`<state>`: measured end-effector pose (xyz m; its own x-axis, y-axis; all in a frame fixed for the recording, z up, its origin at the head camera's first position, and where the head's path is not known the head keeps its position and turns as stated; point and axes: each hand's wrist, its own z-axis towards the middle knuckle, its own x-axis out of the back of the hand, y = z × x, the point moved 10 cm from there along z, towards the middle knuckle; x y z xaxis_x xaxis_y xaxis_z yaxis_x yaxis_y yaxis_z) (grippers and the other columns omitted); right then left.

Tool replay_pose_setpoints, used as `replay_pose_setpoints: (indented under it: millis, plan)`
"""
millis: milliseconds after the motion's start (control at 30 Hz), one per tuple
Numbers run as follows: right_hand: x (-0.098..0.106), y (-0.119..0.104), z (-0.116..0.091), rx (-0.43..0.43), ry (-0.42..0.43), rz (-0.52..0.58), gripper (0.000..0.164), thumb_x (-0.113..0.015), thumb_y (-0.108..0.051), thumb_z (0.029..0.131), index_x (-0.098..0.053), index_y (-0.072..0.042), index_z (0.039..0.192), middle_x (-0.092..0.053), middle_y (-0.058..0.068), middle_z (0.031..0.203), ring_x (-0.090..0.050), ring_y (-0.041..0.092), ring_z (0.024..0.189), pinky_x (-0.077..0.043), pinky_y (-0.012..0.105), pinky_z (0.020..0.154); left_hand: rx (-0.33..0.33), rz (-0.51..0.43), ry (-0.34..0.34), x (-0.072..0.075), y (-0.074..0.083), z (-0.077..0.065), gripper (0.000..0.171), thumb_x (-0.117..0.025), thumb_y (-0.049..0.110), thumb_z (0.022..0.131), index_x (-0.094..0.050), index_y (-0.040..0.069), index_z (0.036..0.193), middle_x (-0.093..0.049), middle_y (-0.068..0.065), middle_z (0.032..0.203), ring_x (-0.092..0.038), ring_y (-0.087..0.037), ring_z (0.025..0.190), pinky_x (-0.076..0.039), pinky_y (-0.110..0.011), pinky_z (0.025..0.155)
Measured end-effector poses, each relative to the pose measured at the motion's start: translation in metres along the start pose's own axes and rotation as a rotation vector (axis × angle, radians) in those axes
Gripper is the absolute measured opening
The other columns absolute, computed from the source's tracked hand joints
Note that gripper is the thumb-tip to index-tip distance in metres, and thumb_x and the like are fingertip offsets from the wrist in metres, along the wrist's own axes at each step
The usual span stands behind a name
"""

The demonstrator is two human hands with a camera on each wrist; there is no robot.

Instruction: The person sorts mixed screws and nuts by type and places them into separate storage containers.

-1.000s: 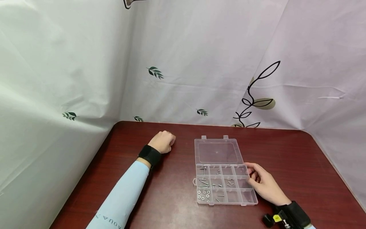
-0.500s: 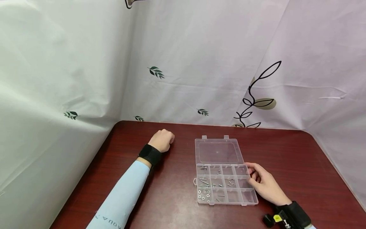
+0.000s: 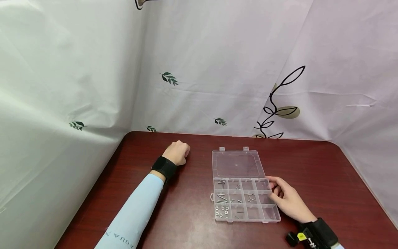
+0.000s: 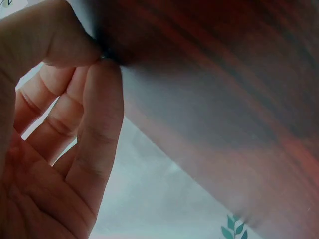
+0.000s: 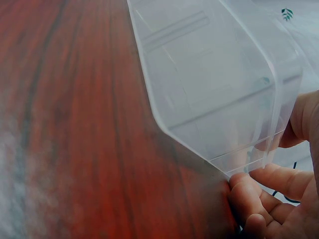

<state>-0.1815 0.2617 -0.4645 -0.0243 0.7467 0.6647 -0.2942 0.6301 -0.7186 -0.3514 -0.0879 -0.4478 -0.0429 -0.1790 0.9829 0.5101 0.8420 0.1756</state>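
Note:
A clear plastic compartment box (image 3: 245, 221) lies on the table with its lid (image 3: 238, 165) folded back flat. Several screws (image 3: 221, 197) and small white washers or nuts (image 3: 221, 215) lie in its left and middle compartments. My right hand (image 3: 289, 200) holds the box's right side, its fingertips (image 5: 244, 191) against the lower corner. My left hand (image 3: 176, 153) rests on the table left of the lid. In the left wrist view, its thumb (image 4: 75, 47) and index finger (image 4: 104, 99) pinch a tiny shiny piece, mostly hidden; its kind cannot be told.
The dark red-brown wooden table (image 3: 183, 214) has rounded far corners. A white leaf-patterned cloth (image 3: 199, 62) hangs behind it and along the left. Black straps (image 3: 164, 167) circle both wrists, and a small camera (image 3: 291, 239) sits at the right one.

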Motion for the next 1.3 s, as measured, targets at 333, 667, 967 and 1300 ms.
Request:
replay_pose_setpoints:
  millis: [333, 667, 967, 1300]
  plan:
    - [0.001, -0.004, 0.001, 0.010, 0.002, -0.002, 0.049, -0.066, 0.007, 0.087, -0.056, -0.007, 0.132, -0.053, 0.001, 0.097, -0.048, 0.006, 0.075, -0.039, 0.023, 0.063, -0.087, -0.029, 0.042, 0.000, 0.015, -0.003, 0.025, -0.062, -0.002, 0.067, -0.049, 0.019, 0.062, -0.041, 0.005, 0.057, -0.039, -0.012, 0.055, -0.032, -0.026, 0.050]
    - [0.003, -0.004, 0.000, 0.000, 0.005, -0.007, 0.048, -0.066, 0.007, 0.087, -0.056, -0.007, 0.132, -0.053, 0.001, 0.098, -0.048, 0.007, 0.075, -0.039, 0.024, 0.063, -0.332, -0.013, 0.156, 0.030, 0.110, -0.008, 0.022, -0.060, 0.003, 0.066, -0.049, 0.021, 0.068, -0.045, 0.009, 0.063, -0.046, -0.009, 0.061, -0.040, -0.026, 0.056]
    - [0.002, -0.001, -0.001, 0.000, 0.007, 0.003, 0.048, -0.065, 0.008, 0.087, -0.056, -0.007, 0.132, -0.054, 0.003, 0.098, -0.049, 0.006, 0.075, -0.039, 0.024, 0.063, -0.490, -0.020, 0.144, 0.036, 0.185, -0.012, 0.022, -0.057, 0.001, 0.068, -0.047, 0.021, 0.069, -0.042, 0.008, 0.066, -0.043, -0.006, 0.060, -0.034, -0.023, 0.055]
    - [0.000, 0.000, 0.000, -0.001, 0.001, 0.004, 0.048, -0.066, 0.006, 0.088, -0.056, -0.008, 0.133, -0.054, 0.002, 0.099, -0.049, 0.007, 0.075, -0.039, 0.023, 0.063, -0.558, -0.034, 0.147, 0.035, 0.226, -0.014, 0.023, -0.061, 0.003, 0.070, -0.047, 0.022, 0.069, -0.042, 0.010, 0.067, -0.043, -0.003, 0.059, -0.032, -0.020, 0.053]
